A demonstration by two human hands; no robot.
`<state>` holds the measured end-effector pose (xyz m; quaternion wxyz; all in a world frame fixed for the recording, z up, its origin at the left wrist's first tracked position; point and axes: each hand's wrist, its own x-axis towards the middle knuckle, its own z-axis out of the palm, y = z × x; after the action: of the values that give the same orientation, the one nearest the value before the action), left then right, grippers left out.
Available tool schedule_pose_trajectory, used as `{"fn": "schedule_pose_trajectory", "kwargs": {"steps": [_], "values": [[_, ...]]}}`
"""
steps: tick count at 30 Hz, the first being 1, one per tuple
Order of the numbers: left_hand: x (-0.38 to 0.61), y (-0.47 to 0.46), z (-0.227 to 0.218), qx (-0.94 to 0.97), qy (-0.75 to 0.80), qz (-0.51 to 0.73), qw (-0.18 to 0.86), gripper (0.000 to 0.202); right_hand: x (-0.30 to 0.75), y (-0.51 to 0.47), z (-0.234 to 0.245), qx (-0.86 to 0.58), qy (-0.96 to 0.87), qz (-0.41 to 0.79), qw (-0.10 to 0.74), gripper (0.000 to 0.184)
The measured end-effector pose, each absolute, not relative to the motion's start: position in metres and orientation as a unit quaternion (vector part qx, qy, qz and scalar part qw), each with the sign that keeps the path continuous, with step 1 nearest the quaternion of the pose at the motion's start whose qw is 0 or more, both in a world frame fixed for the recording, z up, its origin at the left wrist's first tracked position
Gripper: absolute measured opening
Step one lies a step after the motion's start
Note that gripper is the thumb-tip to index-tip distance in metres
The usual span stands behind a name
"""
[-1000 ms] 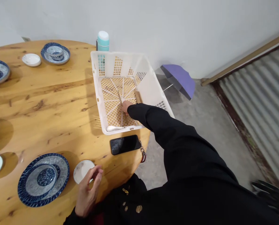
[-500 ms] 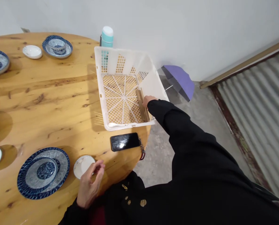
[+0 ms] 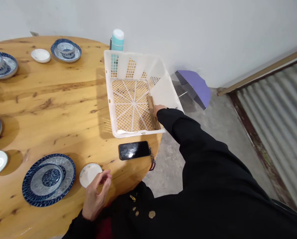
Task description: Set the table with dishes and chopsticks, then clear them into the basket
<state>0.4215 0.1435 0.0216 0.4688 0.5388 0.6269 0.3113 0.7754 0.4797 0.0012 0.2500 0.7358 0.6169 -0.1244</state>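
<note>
My right hand (image 3: 159, 110) reaches down inside a white plastic basket (image 3: 172, 89), along its right wall. Its fingers are curled at a bundle of brown chopsticks (image 3: 152, 111) lying on the basket floor; the fingertips are mostly hidden. Over the table's near edge hovers my left hand (image 3: 97, 196), empty, thumb and fingers apart. Just beyond those fingers is a small white saucer (image 3: 90, 174). A white spoon (image 3: 123, 132) lies in the basket by its near wall.
A phone (image 3: 134, 150) with a strap lies before the basket. Left of the saucer, a blue-patterned plate (image 3: 70, 179) bears a bowl (image 3: 51, 179). More dishes stand leftward and at the back. Behind the basket is a turquoise bottle (image 3: 118, 39); a purple umbrella (image 3: 197, 86) lies on the floor.
The view has shifted slightly, so the table's things sit a little farther right. My right hand stays at the chopsticks, which now lie closer together. My left hand keeps its pose.
</note>
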Motion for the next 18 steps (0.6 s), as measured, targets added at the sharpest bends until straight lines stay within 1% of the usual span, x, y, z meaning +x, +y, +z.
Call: {"fn": "schedule_pose_trajectory", "kwargs": {"steps": [5,9,12,15,16,18], "values": [[0.422,0.143,0.025,0.544,0.624,0.316,0.463,0.038,0.776,0.479,0.000,0.736,0.613,-0.121,0.259,0.045],[0.420,0.141,0.026,0.552,0.623,0.317,0.454,0.037,0.774,0.473,0.013,0.745,0.612,-0.116,0.238,0.045],[0.419,0.138,0.025,0.556,0.619,0.325,0.449,0.037,0.772,0.468,0.033,0.764,0.603,-0.112,0.200,0.042],[0.420,0.136,0.026,0.561,0.610,0.330,0.452,0.036,0.774,0.456,0.062,0.780,0.598,-0.107,0.148,0.036],[0.421,0.134,0.028,0.562,0.608,0.331,0.452,0.036,0.778,0.448,0.073,0.784,0.598,-0.102,0.129,0.036],[0.424,0.129,0.032,0.564,0.605,0.333,0.452,0.034,0.792,0.425,0.095,0.777,0.611,-0.114,0.103,0.042]]}}
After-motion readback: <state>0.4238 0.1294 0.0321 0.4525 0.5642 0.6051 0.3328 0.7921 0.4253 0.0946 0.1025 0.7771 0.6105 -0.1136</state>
